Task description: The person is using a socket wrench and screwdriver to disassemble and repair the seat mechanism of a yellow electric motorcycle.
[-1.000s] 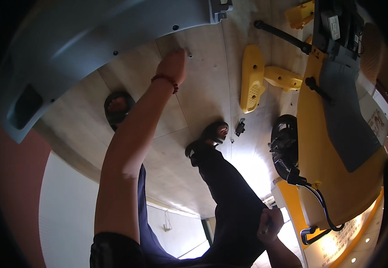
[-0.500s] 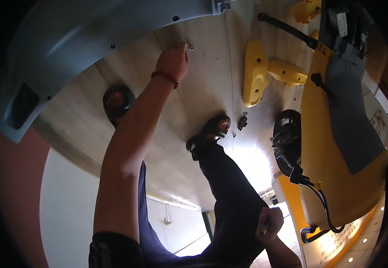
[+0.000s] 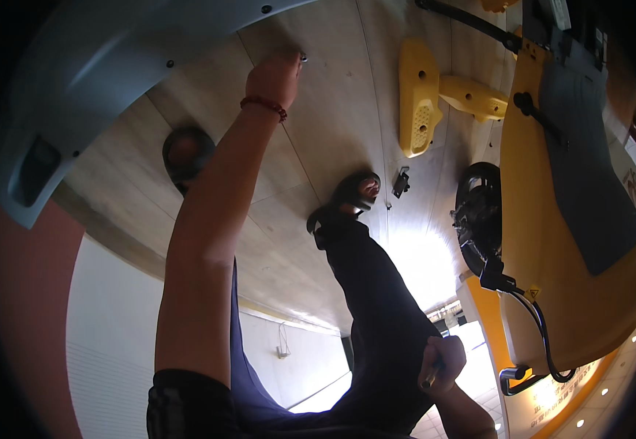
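Observation:
My left hand is closed at the end of my outstretched arm, a red bead bracelet at its wrist, low by the pale wooden floor. Its fingertips are at a small metal fastener; what they grip, if anything, is hidden. Just beyond is a large grey curved plastic panel with holes along its edge. My right hand, beside my dark-clad leg, is closed around a slim metal tool, mostly hidden by the fingers.
A yellow scooter body with grey mat, black wheel and cables takes up the right. Two yellow plastic parts, a black bar and a small black bracket lie between. My sandalled feet are on the floor.
My view has shifted, so the floor and parts sit higher in the picture. My left hand has moved slightly up toward the fastener, now at its fingertips. My right hand keeps its grip.

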Demonstrator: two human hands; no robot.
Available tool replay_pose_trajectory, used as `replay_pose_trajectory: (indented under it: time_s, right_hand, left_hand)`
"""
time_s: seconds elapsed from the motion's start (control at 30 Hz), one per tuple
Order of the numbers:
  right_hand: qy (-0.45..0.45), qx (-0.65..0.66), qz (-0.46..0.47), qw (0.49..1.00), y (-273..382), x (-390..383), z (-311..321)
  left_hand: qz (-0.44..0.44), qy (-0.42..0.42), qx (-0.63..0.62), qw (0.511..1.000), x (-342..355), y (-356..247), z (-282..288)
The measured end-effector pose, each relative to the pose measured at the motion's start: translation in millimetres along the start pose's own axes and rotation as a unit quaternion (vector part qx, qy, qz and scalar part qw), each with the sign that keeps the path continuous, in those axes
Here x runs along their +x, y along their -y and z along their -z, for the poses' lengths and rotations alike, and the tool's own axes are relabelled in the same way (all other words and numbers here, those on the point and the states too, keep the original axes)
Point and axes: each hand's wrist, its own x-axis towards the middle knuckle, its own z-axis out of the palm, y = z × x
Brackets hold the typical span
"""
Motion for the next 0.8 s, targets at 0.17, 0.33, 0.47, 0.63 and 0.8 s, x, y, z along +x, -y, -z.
replay_pose_trajectory:
  time_s: [0.17, 0.33, 0.47, 0.63, 0.8]
  right_hand:
    - [-0.034, 0.034, 0.019, 0.999, -2, -8, -6]
    - [-0.019, 0.058, -0.01, 0.998, 5, -16, -10]
    - [-0.01, 0.142, -0.067, 0.988, 15, -23, -16]
    - [0.0, 0.1, -0.134, 0.986, 25, -30, -23]
    - [0.089, 0.009, -0.093, 0.992, 28, -34, -8]
  left_hand:
    - [0.016, -0.004, -0.028, 0.999, 0, -4, 4]
    - [0.093, 0.111, -0.017, 0.989, -56, -5, 27]
    - [0.104, 0.353, 0.066, 0.927, -172, -4, 60]
    - [0.05, 0.586, 0.183, 0.788, -307, -21, 143]
    - [0.06, 0.64, 0.086, 0.761, -334, -72, 232]
